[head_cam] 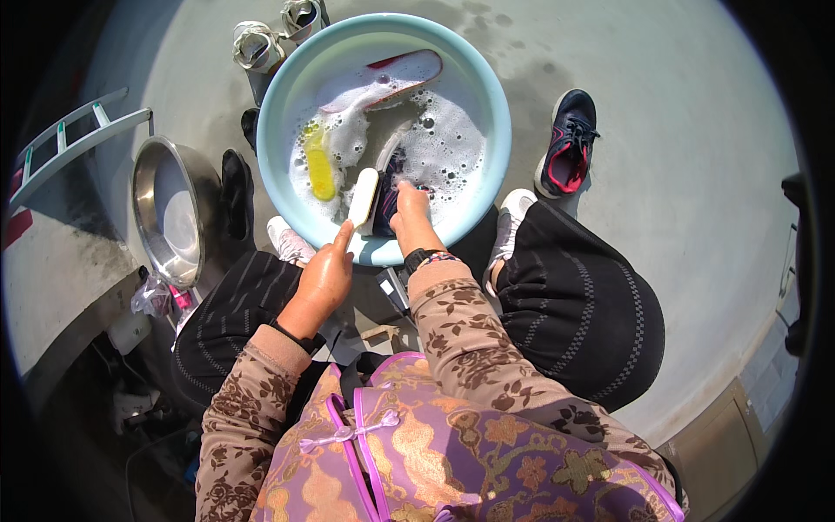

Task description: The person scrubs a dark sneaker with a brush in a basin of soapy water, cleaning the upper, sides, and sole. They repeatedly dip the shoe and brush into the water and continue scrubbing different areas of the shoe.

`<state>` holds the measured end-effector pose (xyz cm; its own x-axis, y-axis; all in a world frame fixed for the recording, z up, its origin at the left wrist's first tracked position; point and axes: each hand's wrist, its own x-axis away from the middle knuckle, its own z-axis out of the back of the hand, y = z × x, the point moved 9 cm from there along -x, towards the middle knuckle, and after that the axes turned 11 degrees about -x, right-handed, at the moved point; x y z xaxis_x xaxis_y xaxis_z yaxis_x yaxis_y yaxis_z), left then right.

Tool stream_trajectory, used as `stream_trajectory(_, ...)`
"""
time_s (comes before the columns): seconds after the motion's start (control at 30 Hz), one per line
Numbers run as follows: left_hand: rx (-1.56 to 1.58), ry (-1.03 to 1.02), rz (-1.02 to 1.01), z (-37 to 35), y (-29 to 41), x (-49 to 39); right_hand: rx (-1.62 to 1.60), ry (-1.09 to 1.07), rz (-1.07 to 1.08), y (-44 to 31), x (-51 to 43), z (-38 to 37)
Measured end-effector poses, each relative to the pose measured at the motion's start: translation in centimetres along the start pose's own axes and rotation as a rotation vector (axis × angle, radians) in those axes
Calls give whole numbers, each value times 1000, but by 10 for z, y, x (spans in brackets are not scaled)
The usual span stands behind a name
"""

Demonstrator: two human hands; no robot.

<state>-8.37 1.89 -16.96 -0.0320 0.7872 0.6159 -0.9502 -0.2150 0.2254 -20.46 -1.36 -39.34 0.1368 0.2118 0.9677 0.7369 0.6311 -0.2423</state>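
A light-blue plastic basin (499, 150) of foamy water stands between my feet. My left hand (324, 277) grips the handle of a white scrub brush (363, 196), its head against the side of a dark navy sneaker (389, 202). My right hand (411, 205) holds that sneaker, which is partly under water at the near side of the basin; its fingers are partly hidden. To the left in the foam floats a yellow object (319, 166), perhaps a brush. Toward the far side lies a red-edged insole (411, 70), partly covered with suds.
A matching navy sneaker (571, 143) with pink lining rests on the concrete floor at right. Beyond the basin stand white shoes (256, 47) with crumpled stuffing. At left are a tilted steel basin (196, 222), a black shoe (236, 189) and a white ladder (85, 147).
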Motion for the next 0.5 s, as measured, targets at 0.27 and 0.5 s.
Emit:
stream_trajectory(0.27, 9, 43, 15, -12, -5, -19, -5, -50, 167, -23, 32, -7)
stream_trajectory(0.5, 100, 104, 34, -19, -13, -55, 1142, -87, 461, -40, 66, -22)
